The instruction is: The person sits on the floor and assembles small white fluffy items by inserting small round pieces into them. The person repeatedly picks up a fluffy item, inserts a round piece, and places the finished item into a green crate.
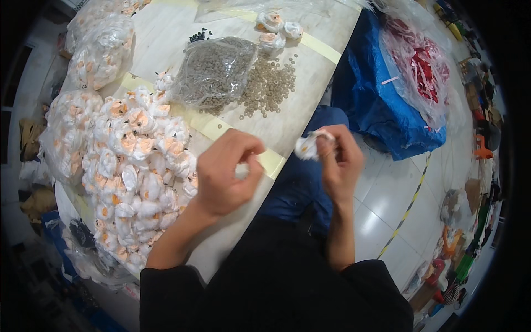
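Note:
Over my lap, my right hand [342, 166] pinches a small white fabric flower [306, 148] between thumb and fingers. My left hand [224, 176] is raised above the table's near edge, its fingers curled and the thumb close to the index finger. Whatever those left fingertips hold, if anything, is too small and blurred to make out. Left of this hand lies a big heap of white and peach fabric flowers [138, 160]. Beyond the hands, a clear bag of small grey-brown rings [215, 69] rests on the table, with loose rings [268, 86] spilled beside it.
Three more flowers [272, 40] sit at the table's far side, near small black pieces [200, 35]. Bagged flowers [102, 58] stand at the left. Right of the table is a blue sack [365, 83] with red shiny material [420, 63] in clear plastic. Striped tape [406, 213] crosses the tiled floor.

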`<state>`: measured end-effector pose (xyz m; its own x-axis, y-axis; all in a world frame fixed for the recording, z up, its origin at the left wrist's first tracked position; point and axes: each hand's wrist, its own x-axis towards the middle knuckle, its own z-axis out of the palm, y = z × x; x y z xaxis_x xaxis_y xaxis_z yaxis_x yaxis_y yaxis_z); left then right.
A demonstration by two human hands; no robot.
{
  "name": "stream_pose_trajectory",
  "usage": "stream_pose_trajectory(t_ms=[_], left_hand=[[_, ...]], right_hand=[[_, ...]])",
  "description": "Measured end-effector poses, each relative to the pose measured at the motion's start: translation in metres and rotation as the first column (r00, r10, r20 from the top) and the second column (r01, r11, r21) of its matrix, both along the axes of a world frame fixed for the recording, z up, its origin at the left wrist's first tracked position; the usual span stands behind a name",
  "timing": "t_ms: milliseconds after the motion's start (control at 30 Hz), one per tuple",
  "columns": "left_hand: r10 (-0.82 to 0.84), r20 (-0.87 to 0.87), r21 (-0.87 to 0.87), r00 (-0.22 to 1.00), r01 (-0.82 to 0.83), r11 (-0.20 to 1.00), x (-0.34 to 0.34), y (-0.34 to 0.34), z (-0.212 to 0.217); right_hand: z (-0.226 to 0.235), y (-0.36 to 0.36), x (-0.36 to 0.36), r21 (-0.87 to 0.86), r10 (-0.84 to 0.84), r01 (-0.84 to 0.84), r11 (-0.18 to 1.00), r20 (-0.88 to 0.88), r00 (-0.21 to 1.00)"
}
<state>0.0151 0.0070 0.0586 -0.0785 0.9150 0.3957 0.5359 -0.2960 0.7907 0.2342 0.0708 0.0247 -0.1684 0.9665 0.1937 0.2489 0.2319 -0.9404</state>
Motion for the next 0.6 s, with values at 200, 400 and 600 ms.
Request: stream_pose_trajectory(t_ms=[200, 400, 600], left_hand=[[-0.174, 0.139, 0.084, 0.975, 0.163, 0.983, 0.014, 0.007, -0.002], [-0.208, 0.089, 0.046, 0.974, 0.205, 0.978, 0.005, 0.007, -0.004], [-0.191, 0.011, 0.017, 0.982, 0.191, 0.981, -0.004, 0.009, -0.002]], right_hand=[[0.002, -0.013, -0.026, 0.146, 0.307, -0.283, 0.948, -0.178, 0.935], [-0.001, -0.014, -0.025, 0.170, 0.343, -0.321, 0.932, -0.129, 0.930], [-0.004, -0.014, -0.026, 0.213, 0.341, -0.318, 0.924, -0.079, 0.937]])
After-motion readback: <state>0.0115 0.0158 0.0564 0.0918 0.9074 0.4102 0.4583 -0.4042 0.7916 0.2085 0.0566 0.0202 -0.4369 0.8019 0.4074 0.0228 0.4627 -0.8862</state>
